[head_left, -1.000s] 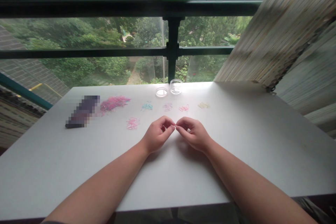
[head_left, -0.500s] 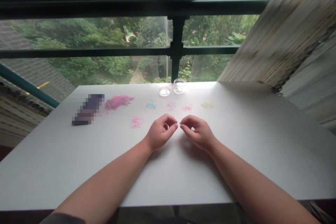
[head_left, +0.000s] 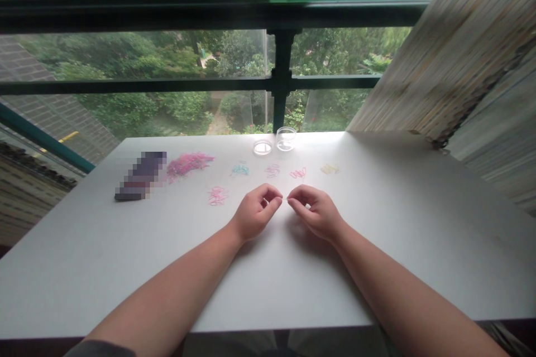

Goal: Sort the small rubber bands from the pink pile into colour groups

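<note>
Tiny band [head_left: 285, 198], long axis left-to-right

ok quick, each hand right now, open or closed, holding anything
Left hand: closed in a thumb-and-finger pinch; anything held is too small to identify.
Right hand: also pinched closed; what it holds, if anything, can't be told.

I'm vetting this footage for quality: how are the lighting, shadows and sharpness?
Head view: daylight from the window throws glare on the white table near the clear container; head view: shadows lie beneath the left hand and right hand; head view: coarse pixels mask a dark object at left, and a tiny pale item between the fingertips is too faint to identify.
</note>
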Tool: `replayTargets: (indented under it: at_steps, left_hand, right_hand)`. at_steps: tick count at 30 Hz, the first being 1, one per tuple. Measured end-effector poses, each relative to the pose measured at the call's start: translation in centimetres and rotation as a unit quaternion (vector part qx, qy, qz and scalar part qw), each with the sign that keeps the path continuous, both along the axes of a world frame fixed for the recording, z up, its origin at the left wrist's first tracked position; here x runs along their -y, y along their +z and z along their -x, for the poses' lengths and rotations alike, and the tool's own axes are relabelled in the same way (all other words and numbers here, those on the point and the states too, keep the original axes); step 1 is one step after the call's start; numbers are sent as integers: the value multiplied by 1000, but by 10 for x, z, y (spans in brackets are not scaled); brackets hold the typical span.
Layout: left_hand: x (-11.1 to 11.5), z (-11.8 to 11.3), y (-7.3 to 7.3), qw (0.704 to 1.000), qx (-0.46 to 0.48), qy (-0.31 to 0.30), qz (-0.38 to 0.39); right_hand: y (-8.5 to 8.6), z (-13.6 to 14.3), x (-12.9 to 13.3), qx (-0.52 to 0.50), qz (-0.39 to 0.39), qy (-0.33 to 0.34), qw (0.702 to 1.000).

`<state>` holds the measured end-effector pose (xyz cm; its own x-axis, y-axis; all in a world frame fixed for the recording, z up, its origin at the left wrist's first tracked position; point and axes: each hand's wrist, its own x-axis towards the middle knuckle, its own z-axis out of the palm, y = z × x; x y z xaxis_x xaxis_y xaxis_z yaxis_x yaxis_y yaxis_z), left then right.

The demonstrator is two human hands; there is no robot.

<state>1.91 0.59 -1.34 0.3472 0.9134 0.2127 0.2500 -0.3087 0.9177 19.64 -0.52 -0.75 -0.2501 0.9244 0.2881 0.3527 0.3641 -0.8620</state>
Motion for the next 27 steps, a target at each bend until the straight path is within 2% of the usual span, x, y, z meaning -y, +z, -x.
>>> replayTargets:
  at_steps: [17, 22, 25, 27]
  left_hand:
    - [-1, 1, 1, 1000, -13, 3, -3]
    - [-1, 1, 1, 1000, -15, 6, 3]
    - [-1, 1, 1, 1000, -20, 9, 6]
    - [-1, 2, 1, 1000, -26, 6, 7]
  right_hand:
    - [-1, 0, 0, 11, 4, 7, 1000]
    - [2, -2, -3, 44, -31, -4, 999]
    - [5, -20, -14, 78, -79, -55, 992]
    - [4, -41, -26, 109, -100, -142, 979]
